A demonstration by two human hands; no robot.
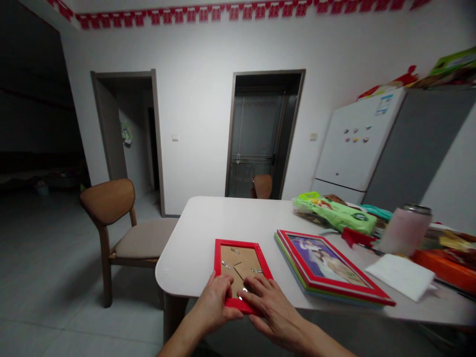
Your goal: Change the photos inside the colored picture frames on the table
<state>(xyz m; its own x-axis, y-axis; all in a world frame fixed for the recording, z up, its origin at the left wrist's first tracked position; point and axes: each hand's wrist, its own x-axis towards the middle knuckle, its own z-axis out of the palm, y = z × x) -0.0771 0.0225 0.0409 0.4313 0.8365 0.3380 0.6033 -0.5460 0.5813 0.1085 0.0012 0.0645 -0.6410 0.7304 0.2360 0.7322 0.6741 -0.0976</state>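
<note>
A red picture frame (265, 268) lies back side up at the near edge of the white table, its brown backing board (238, 257) facing me. Small metal fittings sit along the board, and a cut line marks the stand flap. My left hand (216, 299) grips the frame's lower left corner, thumb at the bottom edge and fingers curled over the side. On the lower right, my right hand (268, 308) has its fingers pressed on the backing near a shiny metal fitting, with the thumb by the frame's bottom edge. The fingers partly hide that fitting.
Right of the hands lies a stack of frames (334, 265), the top one red with a photo. Farther right are a green plastic package (334, 213), a pinkish lidded jar (405, 230), white tissue (401, 276) and an orange box (446, 270). A wooden chair (107, 201) stands left of the table (193, 233).
</note>
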